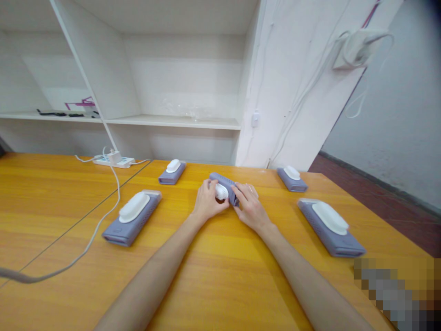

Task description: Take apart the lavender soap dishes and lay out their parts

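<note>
Near the middle of the table, a grey-purple rectangular box (222,178) with a row of small holes is tilted up on its side between my hands. My left hand (206,200) is closed around a white oval piece (221,191) with a ribbed edge, which rests against the box. My right hand (251,204) grips the near right end of the same box, fingers over its edge. Similar boxes with white oval pieces on top lie to both sides: a left one (132,218), a far left one (172,172), a right one (331,227) and a far right one (292,178).
A white power strip (115,159) stands at the back left, its grey cable (93,241) running across the wooden table (220,285). White shelving (179,121) rises behind, with clear plastic on it. A socket with cables (360,48) hangs upper right. The bottom right corner is pixelated.
</note>
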A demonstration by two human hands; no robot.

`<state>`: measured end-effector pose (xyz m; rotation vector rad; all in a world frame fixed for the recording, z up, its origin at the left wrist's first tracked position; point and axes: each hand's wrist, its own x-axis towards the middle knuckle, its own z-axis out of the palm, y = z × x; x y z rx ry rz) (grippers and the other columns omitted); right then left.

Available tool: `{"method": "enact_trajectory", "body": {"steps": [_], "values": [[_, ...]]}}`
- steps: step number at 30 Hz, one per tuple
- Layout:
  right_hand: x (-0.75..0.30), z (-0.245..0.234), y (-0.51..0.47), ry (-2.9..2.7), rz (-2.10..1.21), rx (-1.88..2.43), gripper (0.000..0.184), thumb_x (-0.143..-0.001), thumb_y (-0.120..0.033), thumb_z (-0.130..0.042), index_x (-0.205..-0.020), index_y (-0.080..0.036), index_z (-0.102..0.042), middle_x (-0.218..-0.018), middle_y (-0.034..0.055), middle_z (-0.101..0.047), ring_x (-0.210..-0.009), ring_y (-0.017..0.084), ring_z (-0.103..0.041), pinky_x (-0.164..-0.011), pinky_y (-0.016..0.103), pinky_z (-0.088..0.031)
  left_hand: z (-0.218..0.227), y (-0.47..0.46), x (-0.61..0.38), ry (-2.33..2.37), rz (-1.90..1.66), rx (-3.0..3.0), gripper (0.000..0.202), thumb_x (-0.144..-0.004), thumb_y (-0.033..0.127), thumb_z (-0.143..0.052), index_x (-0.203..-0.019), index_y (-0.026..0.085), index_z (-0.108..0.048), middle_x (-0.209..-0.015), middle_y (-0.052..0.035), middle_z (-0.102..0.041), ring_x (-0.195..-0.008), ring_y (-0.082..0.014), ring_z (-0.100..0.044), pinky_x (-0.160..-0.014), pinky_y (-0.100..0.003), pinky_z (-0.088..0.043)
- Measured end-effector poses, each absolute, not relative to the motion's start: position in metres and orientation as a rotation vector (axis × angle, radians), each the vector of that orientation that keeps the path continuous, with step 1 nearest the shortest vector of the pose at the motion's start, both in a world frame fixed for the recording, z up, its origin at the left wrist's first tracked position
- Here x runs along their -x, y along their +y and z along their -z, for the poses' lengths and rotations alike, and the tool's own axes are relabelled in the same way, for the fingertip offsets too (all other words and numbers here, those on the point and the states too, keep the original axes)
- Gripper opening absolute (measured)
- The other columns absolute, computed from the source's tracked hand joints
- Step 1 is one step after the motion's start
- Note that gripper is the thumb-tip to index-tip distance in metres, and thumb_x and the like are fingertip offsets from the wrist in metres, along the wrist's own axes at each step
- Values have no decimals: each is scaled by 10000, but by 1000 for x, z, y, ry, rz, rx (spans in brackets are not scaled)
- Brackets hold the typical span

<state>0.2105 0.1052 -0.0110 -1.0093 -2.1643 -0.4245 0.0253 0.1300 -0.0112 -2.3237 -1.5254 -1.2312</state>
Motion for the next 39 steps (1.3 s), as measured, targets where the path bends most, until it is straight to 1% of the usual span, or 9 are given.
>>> {"method": "enact_trajectory", "body": {"steps": [6,13,15,21,25,29,33,39], "values": [[-210,10,105,-2141,393,981,635,-770,-94,-512,-1385,-176,-372,-1360,128,-457,-1289,263,-388,-1086,490,-312,15,137,-24,-1588,1371,2345,646,-637,391,-693,-1183,191,-411,-1080,-92,-508,-1055,-256,-524,-888,-393,-446],[-210,12,107,-2120,375,975,587,-760,-88,-517,-1334,-164,-420,-1353,132,-461,-1285,265,-391,-1085,499,-307,16,138,-23,-1657,1391,2341,650,-624,406,-716,-1163,199,-417,-1086,-86,-541,-1021,-247,-558,-877,-394,-451],[-211,12,106,-2118,369,974,583,-758,-84,-517,-1329,-160,-425,-1351,136,-461,-1284,267,-392,-1082,500,-313,16,138,-22,-1641,1362,2343,643,-632,421,-712,-1160,198,-420,-1088,-86,-547,-1021,-247,-561,-879,-393,-449],[-217,13,103,-2126,359,972,623,-754,-86,-514,-1358,-171,-391,-1362,141,-449,-1293,266,-383,-1071,512,-332,17,137,-20,-1606,1253,2384,662,-693,539,-644,-1190,173,-406,-1106,-110,-540,-1051,-259,-555,-879,-396,-451],[-215,10,99,-2147,365,969,627,-753,-74,-506,-1360,-175,-389,-1366,137,-447,-1303,264,-372,-1073,505,-335,16,136,-21,-1632,1281,2380,624,-707,510,-633,-1180,177,-397,-1102,-107,-527,-1049,-254,-557,-879,-396,-458],[-211,9,97,-2169,338,966,605,-757,-64,-493,-1346,-169,-397,-1376,135,-433,-1320,258,-348,-1079,494,-330,15,133,-21,-1678,1340,2379,621,-670,472,-660,-1151,190,-388,-1087,-93,-511,-989,-240,-576,-834,-380,-486],[-213,10,98,-2165,320,964,600,-756,-70,-498,-1341,-157,-394,-1380,143,-427,-1317,256,-353,-1076,488,-336,13,130,-22,-1708,1287,2364,665,-645,493,-667,-1160,193,-371,-1099,-92,-493,-943,-246,-594,-780,-379,-503],[-212,11,100,-2130,288,987,579,-759,-97,-519,-1324,-157,-405,-1369,140,-436,-1293,252,-382,-1068,473,-345,11,128,-25,-1780,1250,2313,666,-663,496,-655,-1180,200,-356,-1128,-102,-484,-951,-252,-606,-755,-364,-501]]}}
